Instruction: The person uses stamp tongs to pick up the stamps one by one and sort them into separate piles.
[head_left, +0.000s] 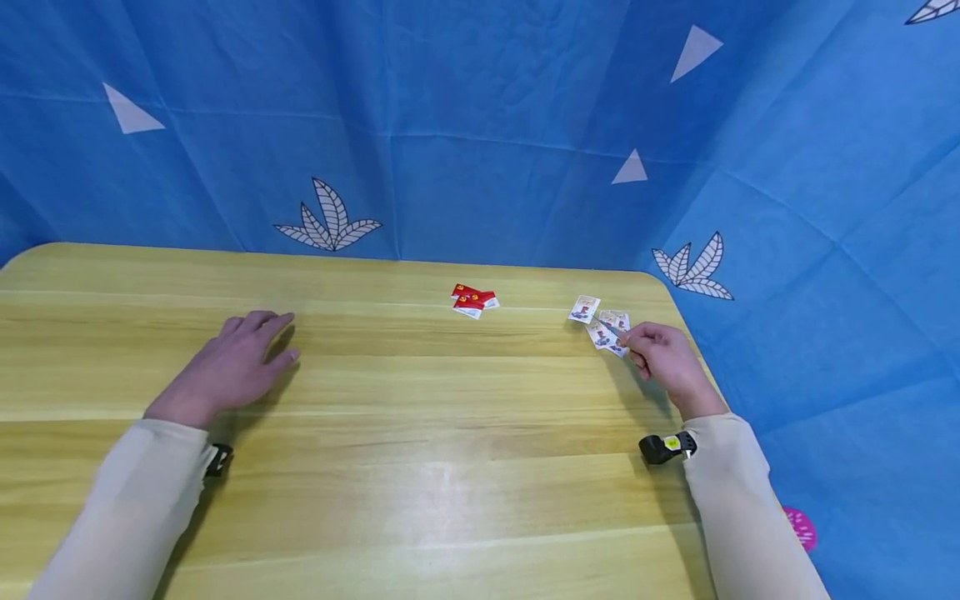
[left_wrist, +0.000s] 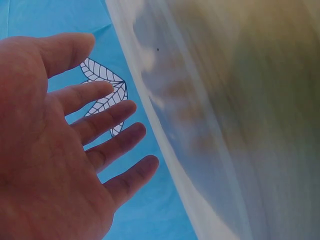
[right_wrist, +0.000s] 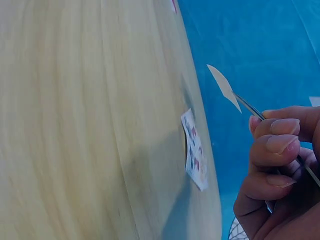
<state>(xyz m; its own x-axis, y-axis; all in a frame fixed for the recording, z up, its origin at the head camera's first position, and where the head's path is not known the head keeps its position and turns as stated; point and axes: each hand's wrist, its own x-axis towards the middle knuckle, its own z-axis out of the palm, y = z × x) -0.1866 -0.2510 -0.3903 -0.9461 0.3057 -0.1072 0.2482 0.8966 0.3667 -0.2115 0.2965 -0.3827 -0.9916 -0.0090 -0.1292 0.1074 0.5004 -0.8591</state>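
At the table's right side my right hand (head_left: 666, 362) pinches a pair of thin metal tweezers (right_wrist: 250, 107). The tweezers' tips grip one small white printed stamp (head_left: 584, 308) by its edge; the right wrist view shows this stamp (right_wrist: 225, 87) tilted and held above the table. Just under the tweezers lies a loose pile of similar white stamps (head_left: 603, 337), overlapping one another. On the left, my left hand (head_left: 231, 367) hovers over the wood, palm down, with fingers spread and nothing in it. In the left wrist view the left palm (left_wrist: 65, 145) is bare.
Several overlapping red-and-white stamps (head_left: 475, 299) with yellow emblems lie near the back middle of the wooden table (head_left: 420, 433). A blue cloth (head_left: 480, 125) with leaf and triangle prints hangs behind and along the right edge.
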